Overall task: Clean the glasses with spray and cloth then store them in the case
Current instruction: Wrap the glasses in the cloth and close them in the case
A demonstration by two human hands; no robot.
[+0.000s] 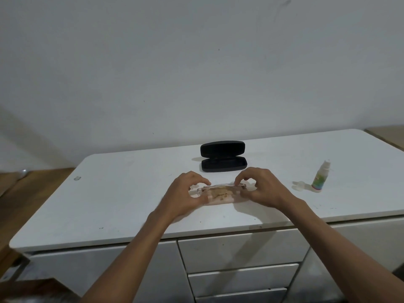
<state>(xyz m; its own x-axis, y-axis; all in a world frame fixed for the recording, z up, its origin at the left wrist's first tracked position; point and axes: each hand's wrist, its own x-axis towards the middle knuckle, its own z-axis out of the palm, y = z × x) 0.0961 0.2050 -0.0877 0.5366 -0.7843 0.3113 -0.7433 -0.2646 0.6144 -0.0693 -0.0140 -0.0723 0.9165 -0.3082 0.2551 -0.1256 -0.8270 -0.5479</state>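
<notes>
Clear-framed glasses (pixel 220 187) are held low over a pink cloth (pixel 220 199) that lies on the white desk (pixel 122 200). My left hand (pixel 188 193) pinches the left end of the frame and my right hand (pixel 260 186) pinches the right end. A black glasses case (pixel 223 156) lies open just behind them, lid tilted back, nothing inside. At the right stands a small spray bottle (pixel 320 177) with a coloured label, and its clear cap (pixel 299 185) lies beside it on the desk.
Beneath the desk top are white drawers (pixel 240 259). A white wall rises behind the desk. Wooden floor (pixel 28 193) shows at the left. A small grey mark (pixel 77 178) sits on the desk's left part.
</notes>
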